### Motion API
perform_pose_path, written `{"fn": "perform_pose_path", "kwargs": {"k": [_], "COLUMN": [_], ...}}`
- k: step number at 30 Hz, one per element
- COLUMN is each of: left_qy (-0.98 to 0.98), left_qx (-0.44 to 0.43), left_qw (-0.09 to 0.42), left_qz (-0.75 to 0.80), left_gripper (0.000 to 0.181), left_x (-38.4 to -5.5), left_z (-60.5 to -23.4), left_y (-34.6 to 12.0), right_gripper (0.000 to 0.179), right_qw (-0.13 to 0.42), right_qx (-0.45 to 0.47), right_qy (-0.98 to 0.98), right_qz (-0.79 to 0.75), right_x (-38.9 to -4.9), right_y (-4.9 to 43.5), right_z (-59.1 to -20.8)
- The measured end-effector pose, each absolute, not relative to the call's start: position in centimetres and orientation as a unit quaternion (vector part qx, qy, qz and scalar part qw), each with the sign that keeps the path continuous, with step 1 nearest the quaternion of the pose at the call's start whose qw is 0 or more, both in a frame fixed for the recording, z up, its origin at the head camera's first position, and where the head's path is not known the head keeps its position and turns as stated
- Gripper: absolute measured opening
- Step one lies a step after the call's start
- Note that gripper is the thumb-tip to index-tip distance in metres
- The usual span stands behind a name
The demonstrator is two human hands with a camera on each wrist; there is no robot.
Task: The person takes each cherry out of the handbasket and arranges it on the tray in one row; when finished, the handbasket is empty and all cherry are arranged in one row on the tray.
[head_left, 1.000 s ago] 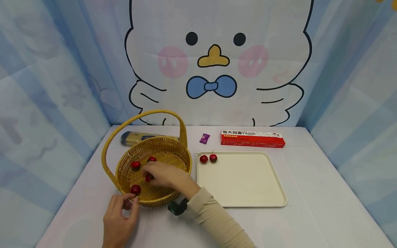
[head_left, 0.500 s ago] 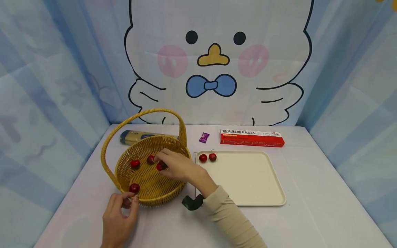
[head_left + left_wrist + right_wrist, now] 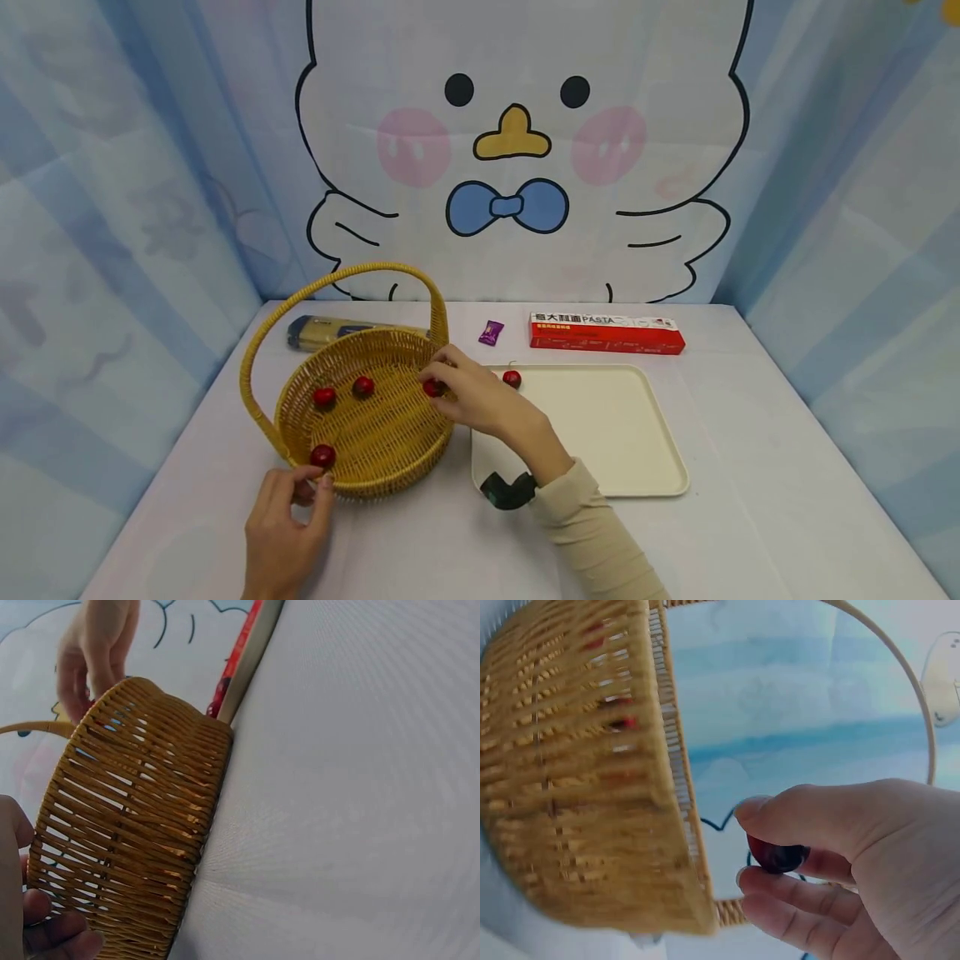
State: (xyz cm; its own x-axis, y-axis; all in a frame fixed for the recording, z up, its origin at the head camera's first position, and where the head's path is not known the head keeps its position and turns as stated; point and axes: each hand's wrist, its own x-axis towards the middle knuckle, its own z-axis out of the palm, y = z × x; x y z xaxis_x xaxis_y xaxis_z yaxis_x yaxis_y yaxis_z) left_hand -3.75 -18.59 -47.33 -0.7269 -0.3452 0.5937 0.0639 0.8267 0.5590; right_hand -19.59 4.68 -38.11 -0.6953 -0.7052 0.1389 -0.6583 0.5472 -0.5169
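My right hand (image 3: pixel 483 400) pinches a dark red cherry (image 3: pixel 776 855) between thumb and fingers, over the right rim of a yellow wicker basket (image 3: pixel 390 454). Its right-wrist view shows the cherry raised clear of the rim. With thumb and fingers my left hand (image 3: pixel 285 525) grips the basket's near-left rim. Inside the basket lie one cherry (image 3: pixel 322 457) close to that hand, another cherry (image 3: pixel 324 397) at the left and a third cherry (image 3: pixel 363 387) farther back. On the cream tray (image 3: pixel 600 442) one cherry (image 3: pixel 512 379) shows in the far-left corner; my right hand covers the spot beside it.
The basket's tall handle (image 3: pixel 345 272) arches over its far side. Behind stand a pasta pack (image 3: pixel 322 331), partly hidden by the basket, a small purple candy (image 3: pixel 491 332) and a red pasta box (image 3: pixel 607 335). Curtains enclose the white table.
My right hand has lifted the cherry from the basket's middle and carried it rightward to the right rim. My left hand stays at the rim.
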Motion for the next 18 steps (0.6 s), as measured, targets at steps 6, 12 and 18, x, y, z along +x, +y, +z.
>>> {"fn": "perform_pose_path", "kwargs": {"k": [6,12,18], "left_qy": [-0.887,-0.889,-0.889], "left_qx": [0.085,0.094,0.098], "left_qw": [0.357,0.351,0.351], "left_qz": [-0.282,-0.279,-0.279], "left_gripper": [0.017,0.016,0.017], "left_x": [-3.7,-3.7,-3.7], "left_z": [-47.2,-47.1,-47.2], "left_y": [-18.4,-18.3,-18.3], "right_gripper": [0.028,0.028,0.028], "right_qw": [0.007,-0.015,-0.025], "right_qx": [-0.381,-0.341,-0.298], "right_qy": [0.882,0.900,0.912], "right_qz": [-0.279,-0.271,-0.282], "right_x": [-20.1,-21.2,-22.7], "right_y": [7.1,9.1,11.0], "right_z": [-38.3,-39.2,-40.3]}}
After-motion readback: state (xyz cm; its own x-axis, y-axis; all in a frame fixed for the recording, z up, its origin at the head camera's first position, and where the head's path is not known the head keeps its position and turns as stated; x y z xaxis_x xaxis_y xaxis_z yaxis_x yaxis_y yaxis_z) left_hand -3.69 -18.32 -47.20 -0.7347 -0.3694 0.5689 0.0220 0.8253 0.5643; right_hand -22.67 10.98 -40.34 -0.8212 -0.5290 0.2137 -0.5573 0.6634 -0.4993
